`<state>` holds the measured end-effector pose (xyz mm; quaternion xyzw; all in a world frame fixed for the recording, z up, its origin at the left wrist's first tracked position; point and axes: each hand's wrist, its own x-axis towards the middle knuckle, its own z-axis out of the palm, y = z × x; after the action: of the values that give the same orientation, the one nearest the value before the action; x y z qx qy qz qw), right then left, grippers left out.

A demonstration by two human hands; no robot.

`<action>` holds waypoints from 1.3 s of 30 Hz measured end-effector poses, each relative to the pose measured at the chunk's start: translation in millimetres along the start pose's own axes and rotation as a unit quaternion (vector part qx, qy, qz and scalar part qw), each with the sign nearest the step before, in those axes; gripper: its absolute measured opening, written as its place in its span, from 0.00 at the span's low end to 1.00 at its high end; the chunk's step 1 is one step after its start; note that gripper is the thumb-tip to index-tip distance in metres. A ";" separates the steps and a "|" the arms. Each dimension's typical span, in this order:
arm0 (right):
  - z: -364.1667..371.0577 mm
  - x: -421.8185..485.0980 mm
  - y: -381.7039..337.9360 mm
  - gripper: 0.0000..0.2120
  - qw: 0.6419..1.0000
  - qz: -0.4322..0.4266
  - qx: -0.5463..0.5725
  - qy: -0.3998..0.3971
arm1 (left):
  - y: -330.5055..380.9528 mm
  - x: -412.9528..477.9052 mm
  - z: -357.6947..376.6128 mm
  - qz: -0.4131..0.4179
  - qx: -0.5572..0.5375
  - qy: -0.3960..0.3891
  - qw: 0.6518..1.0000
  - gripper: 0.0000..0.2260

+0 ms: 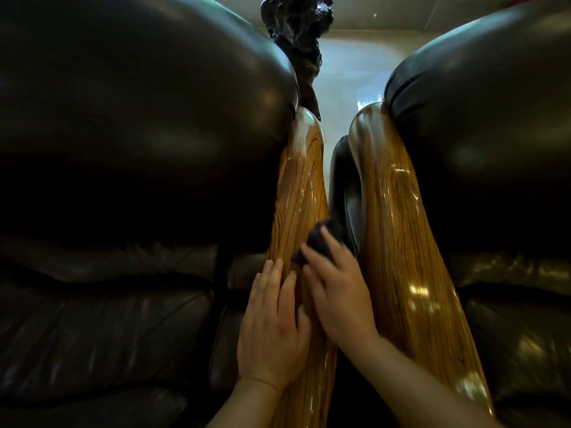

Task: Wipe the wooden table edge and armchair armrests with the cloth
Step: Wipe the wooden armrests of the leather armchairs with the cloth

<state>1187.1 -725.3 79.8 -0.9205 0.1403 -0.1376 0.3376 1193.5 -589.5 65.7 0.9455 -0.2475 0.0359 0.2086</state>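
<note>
head view | left hand (273, 329) lies flat, fingers apart, on the wooden armrest (301, 193), likely bracing it | right hand (338, 299) beside it presses the dark cloth (318, 239) to the armrest's inner side, fingers spread over the cloth, likely mid-wipe | second armrest (401, 242) right of both hands | tabletop not visible

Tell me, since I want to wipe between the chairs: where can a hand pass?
The gap between the left wooden armrest and right wooden armrest is tight: the right hand with the dark cloth fills it. The armrest tops farther up are bare.
</note>
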 end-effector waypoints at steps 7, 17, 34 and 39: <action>7.5 70.1 -0.8 0.21 0.995 0.093 0.033 0.025 | 0.8 2.3 0.0 0.007 0.027 -0.033 0.999 0.26; 2.0 158.2 5.6 0.20 0.981 0.132 0.145 -0.001 | -3.1 5.9 -1.1 0.009 0.006 -0.033 0.999 0.26; -2.1 21.5 6.9 0.19 0.982 -0.114 -0.144 -0.043 | -2.9 7.9 -1.7 0.010 -0.008 -0.036 0.999 0.27; -2.0 77.0 -10.6 0.19 0.966 -0.136 -0.210 -0.063 | -3.9 8.1 -1.7 0.007 0.002 -0.037 0.999 0.27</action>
<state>1259.2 -745.7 100.5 -0.9880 0.0175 -0.0916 0.1234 1202.6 -589.4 67.2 0.9446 -0.2619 0.0030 0.1976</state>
